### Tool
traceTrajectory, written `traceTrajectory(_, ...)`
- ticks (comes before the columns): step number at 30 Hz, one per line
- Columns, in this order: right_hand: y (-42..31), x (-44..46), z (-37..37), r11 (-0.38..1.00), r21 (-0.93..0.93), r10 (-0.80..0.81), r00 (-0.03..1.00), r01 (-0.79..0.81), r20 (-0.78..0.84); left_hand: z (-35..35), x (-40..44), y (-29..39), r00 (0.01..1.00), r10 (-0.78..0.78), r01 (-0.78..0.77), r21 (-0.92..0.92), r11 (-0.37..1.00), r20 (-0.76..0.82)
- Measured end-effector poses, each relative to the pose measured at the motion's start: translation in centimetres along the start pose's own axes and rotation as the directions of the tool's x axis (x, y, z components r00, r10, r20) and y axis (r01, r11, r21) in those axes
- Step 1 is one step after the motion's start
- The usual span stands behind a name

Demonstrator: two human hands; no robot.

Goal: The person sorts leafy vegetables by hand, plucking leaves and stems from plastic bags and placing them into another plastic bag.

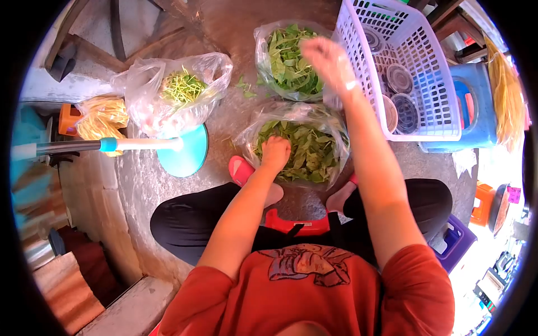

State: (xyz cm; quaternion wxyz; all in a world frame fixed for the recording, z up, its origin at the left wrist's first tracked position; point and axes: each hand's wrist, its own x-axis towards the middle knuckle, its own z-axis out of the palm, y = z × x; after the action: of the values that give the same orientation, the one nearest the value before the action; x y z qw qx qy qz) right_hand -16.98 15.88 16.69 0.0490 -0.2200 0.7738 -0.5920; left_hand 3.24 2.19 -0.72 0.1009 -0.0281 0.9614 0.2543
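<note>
Leafy greens fill a clear plastic bag (314, 154) on the floor between my feet. My left hand (276, 152) is down on these leaves, its fingers curled in among them; what it grips is hidden. Farther forward lies a second open bag of greens (288, 61). Over its right side hangs my right hand (327, 56), smeared by motion, so its fingers and anything in them cannot be made out. Cut green stems (184, 87) lie in another clear bag (140, 89) to the left.
A white plastic basket (428, 84) with round clear containers stands at the right, beside a blue stool (476, 106). At the left, a mop handle (78, 147) reaches to a turquoise disc (185, 154). Yellow bundles (102, 116) lie behind it.
</note>
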Motion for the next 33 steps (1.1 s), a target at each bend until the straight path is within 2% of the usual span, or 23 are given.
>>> traceTrajectory(1, -1.0, -2.5, 0.5, 0.979, 0.089, 0.167, 0.971, -0.184, 0.173, -0.1, 0.1, 0.3, 0.999, -0.036, 0.039, -0.152, 0.988, 0.028)
traceTrajectory(2, -1.5, -4.5, 1.0, 0.915, 0.146, 0.306, 0.884, -0.376, 0.354, -0.2, -0.2, 0.7, 0.995, -0.069, 0.086, -0.297, 0.951, 0.066)
traceTrajectory(3, 1.6, -5.7, 2.6, 0.967, -0.144, 0.255, 0.824, -0.212, 0.506, -0.1, -0.6, 0.9, 0.989, -0.100, 0.138, -0.432, 0.891, 0.110)
traceTrajectory(4, 5.5, -7.2, 4.7, 0.924, -0.382, 0.250, 0.723, 0.020, 0.644, 0.5, -0.7, 0.7, 0.991, -0.133, 0.130, -0.467, 0.874, 0.027)
traceTrajectory(6, 7.4, -11.7, 7.6, 0.714, -0.696, 0.502, 0.751, -0.079, 0.430, 2.3, -0.8, 0.0, 0.971, -0.195, 0.096, -0.531, 0.842, -0.135)
traceTrajectory(8, 13.7, -15.4, 8.1, 0.630, -0.761, 0.528, 0.804, -0.155, 0.274, 1.6, -0.9, -0.1, 0.955, -0.269, 0.159, -0.550, 0.820, -0.125)
traceTrajectory(10, 13.5, -16.2, 7.2, 0.579, -0.777, 0.627, 0.744, -0.247, 0.231, 0.9, -1.3, -0.8, 0.939, -0.314, 0.196, -0.534, 0.822, -0.139)
traceTrajectory(11, 12.8, -15.9, 6.3, 0.560, -0.772, 0.708, 0.657, -0.300, 0.258, 0.8, -1.1, -1.3, 0.933, -0.345, 0.246, -0.522, 0.817, -0.101)
traceTrajectory(12, 11.8, -15.5, 5.5, 0.532, -0.772, 0.777, 0.563, -0.349, 0.281, 0.8, -0.7, -1.7, 0.932, -0.324, 0.204, -0.503, 0.840, -0.162)
traceTrajectory(13, 12.4, -16.4, 5.2, 0.680, -0.643, 0.664, 0.666, -0.351, 0.339, 1.0, -0.2, -2.0, 0.929, -0.299, 0.164, -0.483, 0.860, -0.216)
traceTrajectory(14, 12.3, -16.4, 5.0, 0.739, -0.623, 0.590, 0.692, -0.256, 0.415, 1.3, 0.0, -2.0, 0.925, -0.271, 0.123, -0.463, 0.878, -0.268)
traceTrajectory(15, 11.5, -16.0, 4.6, 0.787, -0.596, 0.512, 0.708, -0.160, 0.486, 1.0, 0.2, -1.4, 0.907, -0.119, -0.014, -0.313, 0.950, -0.403)
traceTrajectory(16, 10.8, -15.5, 4.2, 0.826, -0.561, 0.430, 0.714, -0.063, 0.553, 1.1, 0.5, -1.1, 0.929, -0.053, -0.095, -0.374, 0.923, -0.365)
traceTrajectory(18, 9.2, -14.7, 3.5, 0.811, -0.572, 0.488, 0.686, -0.126, 0.540, 1.2, 1.0, -1.0, 0.951, 0.089, -0.232, -0.494, 0.838, -0.296)
traceTrajectory(19, 8.3, -14.6, 3.2, 0.804, -0.574, 0.514, 0.669, -0.156, 0.537, 1.7, 1.3, -1.3, 0.987, 0.011, -0.097, -0.543, 0.834, -0.159)
traceTrajectory(22, 6.1, -14.7, 1.4, 0.807, -0.564, 0.484, 0.741, -0.174, 0.465, 0.7, 1.2, -1.1, 0.990, 0.012, -0.092, -0.591, 0.801, -0.138)
traceTrajectory(23, 6.0, -14.8, 1.1, 0.786, -0.601, 0.485, 0.749, -0.148, 0.451, -0.7, 0.5, 0.1, 0.976, 0.037, -0.106, -0.317, 0.942, -0.216)
traceTrajectory(26, 5.2, -14.8, 0.9, 0.697, -0.697, 0.555, 0.744, -0.170, 0.373, -3.5, 0.3, 2.3, 0.995, 0.027, -0.038, -0.116, 0.992, -0.100)
traceTrajectory(29, 5.3, -15.7, 1.1, 0.674, -0.738, 0.445, 0.816, -0.033, 0.370, -3.0, 0.7, 2.0, 0.999, 0.016, -0.017, 0.046, 0.999, 0.036)
traceTrajectory(33, -1.5, -15.4, -0.4, 0.690, -0.723, 0.458, 0.793, -0.032, 0.402, -1.2, 0.9, 1.9, 0.998, -0.067, 0.066, 0.122, 0.990, -0.001)
